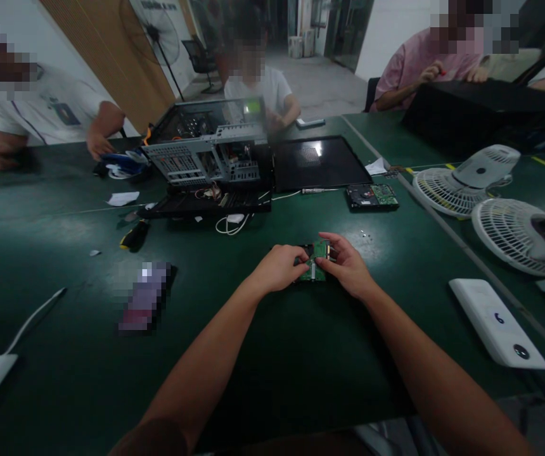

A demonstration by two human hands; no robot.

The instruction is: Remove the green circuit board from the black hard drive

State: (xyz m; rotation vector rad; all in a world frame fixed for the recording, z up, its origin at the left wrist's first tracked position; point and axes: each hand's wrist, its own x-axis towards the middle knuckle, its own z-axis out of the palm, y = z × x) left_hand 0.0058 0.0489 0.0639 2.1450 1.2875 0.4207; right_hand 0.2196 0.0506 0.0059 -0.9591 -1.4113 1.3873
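Observation:
In front of me, low over the green table, is a hard drive [314, 273] with its green circuit board facing up. My left hand [279, 267] grips its left side, fingers curled and thumb on the board. From the right, my right hand [346, 265] pinches the board's edge, with the thumb on top and the fingers bent behind. Whether the board is fixed to the drive or loose cannot be made out. Beyond my right hand lies a second hard drive [372, 197], and a few tiny screws [365, 235] are scattered nearer.
An opened computer case [206, 161] stands at the back, beside its black side panel [320, 161] and a screwdriver [317, 190]. At left are a yellow-black screwdriver [134, 235] and a phone [146, 297]. Fan parts [462, 180] and a white device [498, 323] lie right. Several people sit around.

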